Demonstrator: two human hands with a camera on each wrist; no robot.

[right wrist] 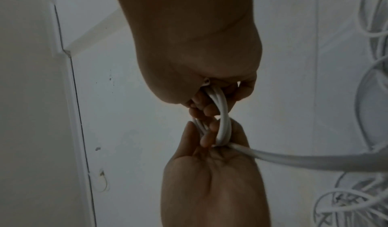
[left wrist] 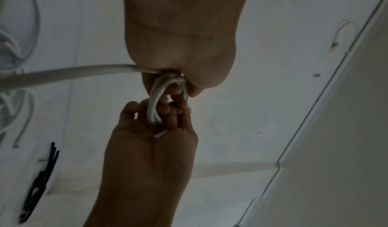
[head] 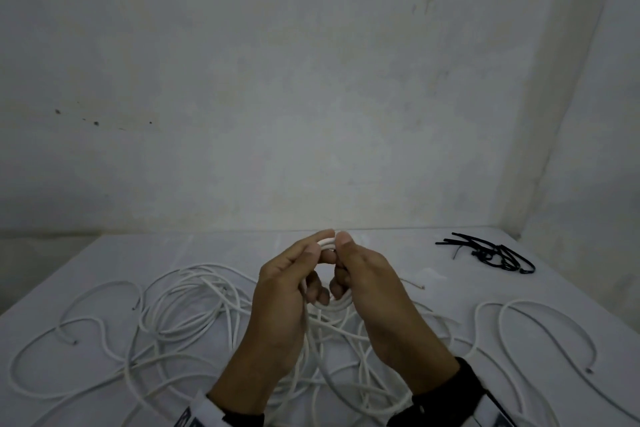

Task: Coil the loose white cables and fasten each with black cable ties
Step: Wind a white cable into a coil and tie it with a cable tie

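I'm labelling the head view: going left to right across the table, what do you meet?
Loose white cables → left hand → small white coil → right hand → black cable ties.

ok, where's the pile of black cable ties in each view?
Head: cable ties far right on the table, beyond the right hand.
Left wrist: bottom left corner, blurred.
Right wrist: not in view.
Shared landmark: the small white coil held between both hands.
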